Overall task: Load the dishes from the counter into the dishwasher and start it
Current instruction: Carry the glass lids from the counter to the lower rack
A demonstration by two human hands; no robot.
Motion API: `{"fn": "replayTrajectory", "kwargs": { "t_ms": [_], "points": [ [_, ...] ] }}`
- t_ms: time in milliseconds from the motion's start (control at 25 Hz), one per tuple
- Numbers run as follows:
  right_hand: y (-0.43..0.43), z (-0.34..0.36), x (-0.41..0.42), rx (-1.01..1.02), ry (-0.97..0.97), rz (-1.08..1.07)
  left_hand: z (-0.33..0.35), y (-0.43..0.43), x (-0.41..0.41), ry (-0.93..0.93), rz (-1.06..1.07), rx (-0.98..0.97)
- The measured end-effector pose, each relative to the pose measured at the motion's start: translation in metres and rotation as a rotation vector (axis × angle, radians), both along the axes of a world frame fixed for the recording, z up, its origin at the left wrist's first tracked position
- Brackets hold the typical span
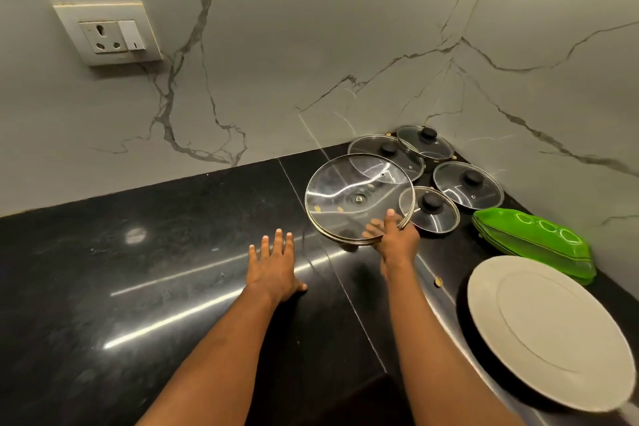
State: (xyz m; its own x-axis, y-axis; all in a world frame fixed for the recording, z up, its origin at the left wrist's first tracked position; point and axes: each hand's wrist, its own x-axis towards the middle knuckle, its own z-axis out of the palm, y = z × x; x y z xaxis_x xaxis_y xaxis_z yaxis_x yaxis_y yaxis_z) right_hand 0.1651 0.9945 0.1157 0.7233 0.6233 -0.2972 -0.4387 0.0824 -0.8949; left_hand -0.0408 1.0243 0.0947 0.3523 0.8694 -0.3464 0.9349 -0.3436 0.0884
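A person's right hand (397, 239) grips a big glass lid (352, 194) by its lower right rim above a black polished counter (173, 252). The thumb is pressed on the face turned to the camera, and the fingers show blurred through the glass behind it. The lid is tilted up on edge with its underside and centre screw facing the camera. Whether its lower rim touches the counter cannot be told.

The left hand (275, 266) lies flat and open just left of the lid, fingers straight and spread, low over the stone and holding nothing.

Four small lids with black knobs lie flat in the corner behind the big lid. One (387, 152) is partly hidden by it and one (427, 142) is nearest the corner. Another (468, 185) lies to the right, and the smallest (432, 209) is just beside the right hand.

Green leaf-shaped trays (539, 242) are stacked against the right wall, with a white plate (546, 332) nearer the camera on a dark mat (465, 322).

On the veined marble wall (276, 45) at left is a white socket (107, 33). Its switch (129, 34) carries a short vertical stroke, the only marking that can be read.
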Motion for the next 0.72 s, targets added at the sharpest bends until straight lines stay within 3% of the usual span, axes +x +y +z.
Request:
{"fn": "replayTrajectory", "kwargs": {
  "t_ms": [360,720],
  "points": [
    [-0.101,0.017,-0.082,0.206,0.301,-0.167,0.005,-0.045,-0.074,-0.046,-0.126,0.028],
    [-0.217,0.0,-0.146,0.214,0.237,-0.099,0.007,-0.123,-0.122,-0.041,-0.225,0.047]
  ]
}}
